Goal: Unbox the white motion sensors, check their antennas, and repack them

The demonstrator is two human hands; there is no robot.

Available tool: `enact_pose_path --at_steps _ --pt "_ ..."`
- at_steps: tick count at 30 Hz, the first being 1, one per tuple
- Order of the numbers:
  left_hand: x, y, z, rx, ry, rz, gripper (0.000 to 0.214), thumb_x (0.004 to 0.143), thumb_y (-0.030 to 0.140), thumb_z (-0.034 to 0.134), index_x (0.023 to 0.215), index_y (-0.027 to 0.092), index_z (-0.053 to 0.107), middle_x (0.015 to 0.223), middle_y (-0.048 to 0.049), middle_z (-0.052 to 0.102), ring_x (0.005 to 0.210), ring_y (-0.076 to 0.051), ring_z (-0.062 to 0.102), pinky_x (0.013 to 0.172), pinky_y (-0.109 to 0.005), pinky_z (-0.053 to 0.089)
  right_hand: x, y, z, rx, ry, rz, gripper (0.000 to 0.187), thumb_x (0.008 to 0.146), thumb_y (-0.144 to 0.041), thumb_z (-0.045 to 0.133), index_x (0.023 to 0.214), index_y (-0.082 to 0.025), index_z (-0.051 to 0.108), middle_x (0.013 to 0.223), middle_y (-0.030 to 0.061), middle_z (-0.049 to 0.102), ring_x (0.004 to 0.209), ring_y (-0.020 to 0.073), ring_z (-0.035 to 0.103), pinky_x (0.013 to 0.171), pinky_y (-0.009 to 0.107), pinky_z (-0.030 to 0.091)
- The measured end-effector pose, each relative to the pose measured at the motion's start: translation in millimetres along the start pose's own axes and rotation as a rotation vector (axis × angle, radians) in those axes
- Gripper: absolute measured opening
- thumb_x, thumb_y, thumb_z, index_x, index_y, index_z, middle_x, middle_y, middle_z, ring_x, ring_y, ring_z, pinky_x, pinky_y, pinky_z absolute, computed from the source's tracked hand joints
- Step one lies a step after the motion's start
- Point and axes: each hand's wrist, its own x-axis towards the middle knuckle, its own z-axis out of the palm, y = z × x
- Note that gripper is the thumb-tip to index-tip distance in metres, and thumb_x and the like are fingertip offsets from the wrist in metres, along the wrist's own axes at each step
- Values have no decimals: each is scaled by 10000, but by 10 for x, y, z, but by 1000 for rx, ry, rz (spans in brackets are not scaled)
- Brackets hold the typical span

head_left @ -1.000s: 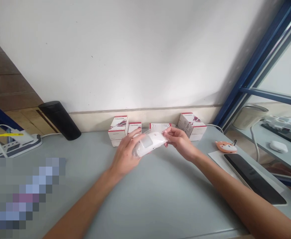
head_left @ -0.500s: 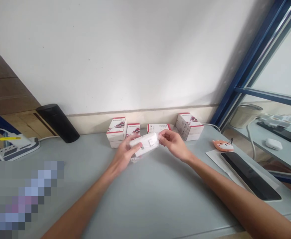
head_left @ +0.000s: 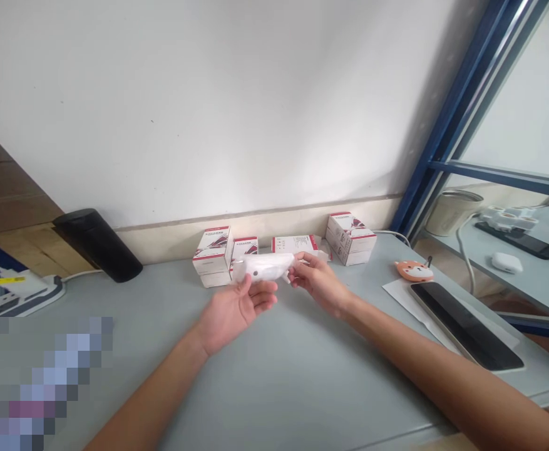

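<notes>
A white block-shaped device in a clear plastic bag [head_left: 265,268] is held above the desk, with a small dark round spot on its facing side. My right hand [head_left: 318,282] pinches the bagged device at its right end, fingers closed. Below it, my left hand [head_left: 236,312] is turned palm up with its fingers stretched out. The left thumb reaches the lower left edge of the bag; whether it presses on it I cannot tell. Behind the device stand red-and-white printed boxes, among them a left stack [head_left: 212,250] and a partly hidden box [head_left: 295,244].
At the back right is another red-and-white box stack [head_left: 350,238]. On the right lie an orange animal-shaped object [head_left: 414,270] and a black-topped slab [head_left: 466,326] over white paper. A black cylinder [head_left: 98,245] and a power strip [head_left: 23,294] stand on the left.
My left hand has loosened from the bagged device and turned palm up beneath it. The device has rotated to nearly level, still in my right hand. The view has shifted slightly.
</notes>
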Motion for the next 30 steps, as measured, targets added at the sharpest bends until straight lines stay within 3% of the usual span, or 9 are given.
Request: enact_pose_path --at_steps 5,10,13,15,18,21,23,26,30 --pt "60 -56 67 111 246 -2 404 909 602 724 1094 253 639 903 -34 790 557 -148 668 568 -276 499 -20 53 79 -169 141 -266 417 914 -614 698 875 -234 530 724 -17 599 680 156 541 678 316 445" --pt "77 -49 168 171 397 -27 610 884 769 625 1177 235 638 706 10 721 400 -106 540 443 -236 415 -129 99 143 -403 120 -465 263 1048 -484 537 924 -253 523 837 10 605 766 178 554 711 312 444" --pt "81 -39 195 260 484 32 637 867 813 582 1065 213 663 586 23 645 406 -125 519 423 -237 399 -183 110 123 -673 16 -642 151 1066 -355 500 975 -258 572 912 40 646 803 191 577 748 330 463" --pt "73 -24 195 310 531 46 623 856 823 571 872 205 647 446 54 493 386 -130 456 418 -242 392 -193 120 91 -915 -111 -794 132 1054 -283 508 1024 -273 636 956 53 672 824 202 596 743 335 467" --pt "50 0 174 418 528 41 568 870 772 599 736 221 615 394 71 369 421 -153 454 471 -262 436 -191 114 85 -1198 -191 -995 151 1046 -349 575 1118 -308 701 1130 83 693 981 238 631 825 360 505" --pt "55 -2 175 610 486 70 342 876 575 718 879 233 705 629 19 637 713 -217 659 644 -278 515 -196 69 149 -1324 -197 -1111 418 977 -601 641 1269 -306 692 1377 138 610 1284 310 556 1046 449 504" --pt "90 -1 214 759 439 62 206 844 443 771 885 245 734 751 5 701 847 -256 682 688 -289 513 -203 30 195 -1365 -223 -1103 634 905 -665 696 1423 -311 610 1535 157 494 1483 360 388 1179 524 422" --pt "176 75 322 961 348 99 118 799 344 794 773 250 728 730 6 688 779 -257 642 642 -296 482 -204 -34 213 -1415 -209 -1004 896 815 -613 798 1576 -291 450 1655 184 348 1592 404 198 1252 589 328" --pt "335 320 462 1090 225 153 212 807 424 790 802 219 734 750 -15 690 717 -225 608 617 -285 456 -174 -189 131 -1415 -54 -913 904 821 -560 797 1588 -258 426 1575 212 439 1522 403 341 1251 589 333"
